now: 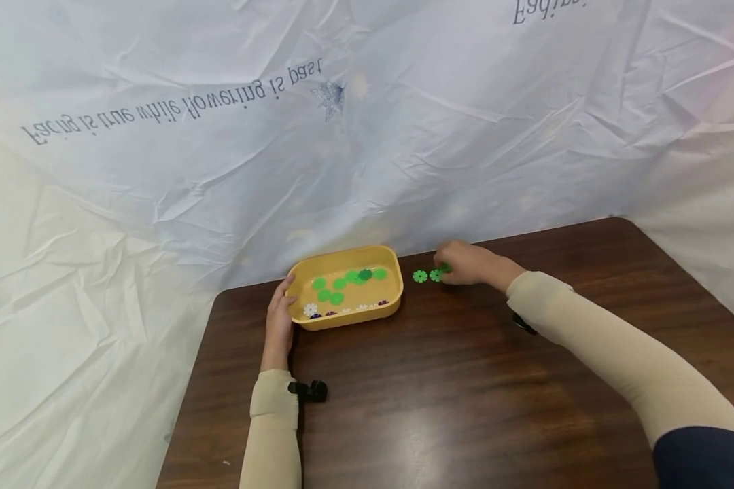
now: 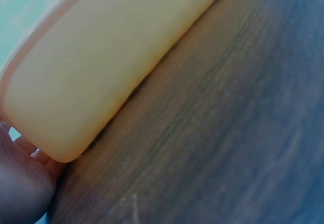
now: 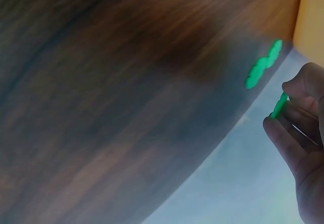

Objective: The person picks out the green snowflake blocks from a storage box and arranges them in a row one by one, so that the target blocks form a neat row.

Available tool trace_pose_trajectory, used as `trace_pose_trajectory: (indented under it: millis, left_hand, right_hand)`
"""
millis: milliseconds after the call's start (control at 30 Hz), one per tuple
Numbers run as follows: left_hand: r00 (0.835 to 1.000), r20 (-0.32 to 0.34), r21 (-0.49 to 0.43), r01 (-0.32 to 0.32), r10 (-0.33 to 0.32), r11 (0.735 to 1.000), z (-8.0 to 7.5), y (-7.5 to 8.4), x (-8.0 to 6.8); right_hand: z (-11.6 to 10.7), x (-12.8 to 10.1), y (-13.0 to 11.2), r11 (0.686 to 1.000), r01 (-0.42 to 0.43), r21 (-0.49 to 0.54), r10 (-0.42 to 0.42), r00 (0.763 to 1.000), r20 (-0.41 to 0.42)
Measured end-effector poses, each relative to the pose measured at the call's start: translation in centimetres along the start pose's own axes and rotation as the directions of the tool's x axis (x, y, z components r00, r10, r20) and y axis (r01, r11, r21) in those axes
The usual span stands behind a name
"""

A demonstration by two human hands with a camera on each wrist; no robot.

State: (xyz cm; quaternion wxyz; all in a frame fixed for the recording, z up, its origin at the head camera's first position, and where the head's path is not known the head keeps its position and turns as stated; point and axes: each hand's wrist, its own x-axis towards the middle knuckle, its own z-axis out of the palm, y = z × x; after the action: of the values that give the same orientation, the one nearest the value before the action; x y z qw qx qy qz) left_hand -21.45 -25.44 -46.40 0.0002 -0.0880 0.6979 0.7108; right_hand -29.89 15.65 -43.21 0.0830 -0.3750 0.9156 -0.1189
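Observation:
My right hand (image 1: 467,262) pinches a green snowflake disc (image 3: 279,105) between thumb and fingertips, above the table by its back edge. Two more green snowflake discs (image 1: 420,276) lie side by side on the table, just left of that hand; in the right wrist view they appear to touch. A yellow plastic basin (image 1: 346,321) stands to their left. My left hand (image 1: 278,326) grips the basin's left end, fingers at the rim and outer wall. Inside the basin are several green discs (image 1: 336,298), with white (image 1: 310,310) and dark purple ones along the near side.
The dark brown wooden table (image 1: 416,394) ends just behind the basin. Behind it hangs a wrinkled white printed sheet (image 1: 367,149), close to the basin and the right hand. A black wrist camera (image 1: 317,391) juts from the left sleeve.

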Motion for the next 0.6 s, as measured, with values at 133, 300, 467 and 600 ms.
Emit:
trace_pose_trajectory:
  millis: [133, 300, 467, 600]
  left_hand:
    - [1.000, -0.005, -0.005, -0.004, 0.004, 1.000, 0.0, 0.0, 0.0]
    - [1.000, -0.008, 0.011, -0.004, 0.004, 1.000, 0.0, 0.0, 0.0]
    - [1.000, -0.005, 0.019, -0.010, 0.010, 1.000, 0.1, 0.0, -0.1]
    - [1.000, -0.003, 0.026, -0.011, 0.011, 1.000, 0.1, 0.1, -0.2]
  right_hand:
    - [0.7, -0.5, 1.2, 1.000, -0.007, 0.018, 0.007, 1.000, -0.012]
    - [1.5, -1.0, 2.2, 0.999, -0.033, 0.034, 0.033, 0.999, -0.006]
    - [1.8, -1.3, 2.3, 0.998, -0.043, 0.056, 0.042, 0.999, 0.007]
    - [2.0, -1.3, 2.1, 0.997, -0.029, 0.073, 0.028, 1.000, 0.006]
